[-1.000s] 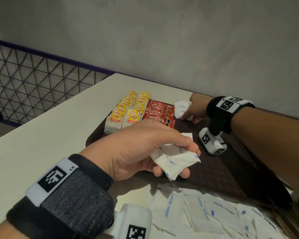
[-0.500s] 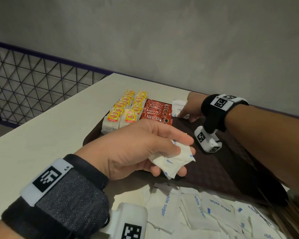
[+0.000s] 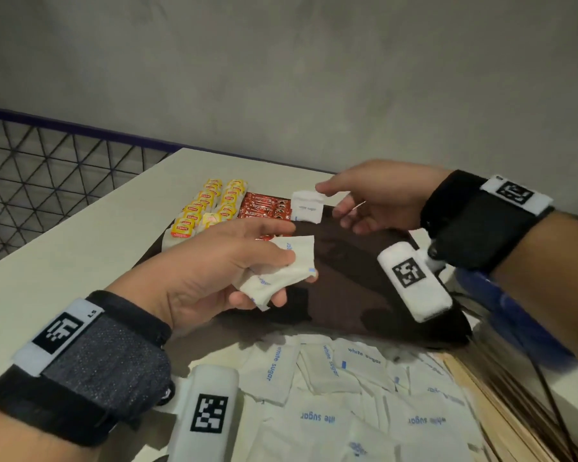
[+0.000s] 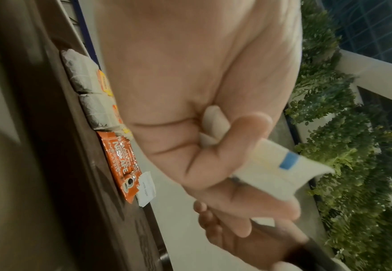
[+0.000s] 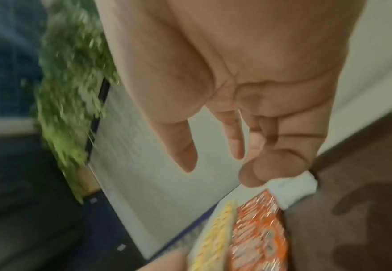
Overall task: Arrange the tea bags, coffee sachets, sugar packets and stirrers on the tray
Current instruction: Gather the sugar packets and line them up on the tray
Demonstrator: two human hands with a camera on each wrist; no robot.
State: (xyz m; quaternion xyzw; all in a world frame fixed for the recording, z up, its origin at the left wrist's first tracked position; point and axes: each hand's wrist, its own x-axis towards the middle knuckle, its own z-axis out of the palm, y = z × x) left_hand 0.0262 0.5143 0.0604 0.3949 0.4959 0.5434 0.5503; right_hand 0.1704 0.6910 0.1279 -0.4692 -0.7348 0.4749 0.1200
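Wire-mesh railing (image 3: pixel 47 175) seen upper left; pale table (image 3: pixel 64 261) under grey wall (image 3: pixel 314 61). Sugar packets (image 3: pixel 277 271) pinched by left hand (image 3: pixel 214 271) mid-frame, above brown tray (image 3: pixel 347 278). Right hand (image 3: pixel 374 198) held upper right, fingers loosely spread.

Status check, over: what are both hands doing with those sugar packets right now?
Left hand grips sugar packets. Right hand open, empty, above placed packet on tray. Nothing blocking.

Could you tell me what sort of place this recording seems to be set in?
Probably a hotel room or serviced guest space. A brown tray on a pale table holds Lipton tea bags and Nescafe sachets, and greenery lines a railing outside.
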